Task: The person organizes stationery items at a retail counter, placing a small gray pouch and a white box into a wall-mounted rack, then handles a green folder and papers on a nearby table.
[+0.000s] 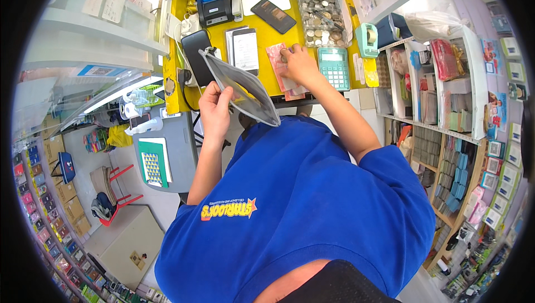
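My left hand [215, 105] pinches the edge of a grey zip pouch [243, 83], thumb on the near side. The pouch hangs tilted above the table's front edge with its mouth apart. On the yellow table, several reddish banknotes [274, 57] lie loosely together. My right hand [301, 69] rests over them with bent fingers closed around something small, dark and coin-like, mostly hidden. Just right of that hand lies a teal calculator [333, 69]. Behind it, a clear divided tray [322, 20] holds many coins.
Phones [273, 15] and a white-screened phone [245, 50] lie on the yellow table [266, 83]. A black receipt printer [214, 5] stands at the back left, a mint tape dispenser [367, 40] at the right. Shelves [429, 94] flank the right side; a grey side table [177, 161] stands left.
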A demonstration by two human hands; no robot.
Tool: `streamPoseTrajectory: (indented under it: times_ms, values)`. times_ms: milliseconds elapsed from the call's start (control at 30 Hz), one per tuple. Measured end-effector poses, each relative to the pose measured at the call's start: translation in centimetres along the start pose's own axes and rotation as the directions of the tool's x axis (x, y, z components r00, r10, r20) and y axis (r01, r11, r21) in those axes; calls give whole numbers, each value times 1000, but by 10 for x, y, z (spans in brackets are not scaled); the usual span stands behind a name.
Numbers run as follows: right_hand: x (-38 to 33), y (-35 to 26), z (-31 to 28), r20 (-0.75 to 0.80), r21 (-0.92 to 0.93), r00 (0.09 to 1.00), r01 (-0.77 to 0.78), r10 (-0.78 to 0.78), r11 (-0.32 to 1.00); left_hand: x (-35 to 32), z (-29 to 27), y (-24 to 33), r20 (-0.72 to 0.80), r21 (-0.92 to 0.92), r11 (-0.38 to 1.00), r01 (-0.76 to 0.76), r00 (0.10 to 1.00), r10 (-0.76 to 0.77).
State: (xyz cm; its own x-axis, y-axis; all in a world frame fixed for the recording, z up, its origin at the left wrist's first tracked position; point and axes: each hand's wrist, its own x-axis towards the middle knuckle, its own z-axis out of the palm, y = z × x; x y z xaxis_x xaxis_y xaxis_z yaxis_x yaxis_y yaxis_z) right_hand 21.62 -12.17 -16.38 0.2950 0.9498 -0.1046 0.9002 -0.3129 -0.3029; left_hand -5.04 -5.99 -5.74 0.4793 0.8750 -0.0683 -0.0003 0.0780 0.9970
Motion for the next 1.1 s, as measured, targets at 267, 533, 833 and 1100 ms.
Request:
streamPoseTrajectory:
  times_ms: [267,533,833,1100]
  values:
    - [18,19,-5,43,194,999,-32,25,980,2,9,-11,-14,-22,1000,19,1000,-19]
    - [29,21,-2,77,196,997,-12,-3,981,11,13,-24,27,-43,999,0,1000,1]
    - [44,33,-11,233,398,972,-94,-1,913,11,15,-26,26,-52,998,21,999,-20]
    - [24,34,2,216,356,971,17,-99,934,9,16,-25,16,-77,997,27,1000,-25]
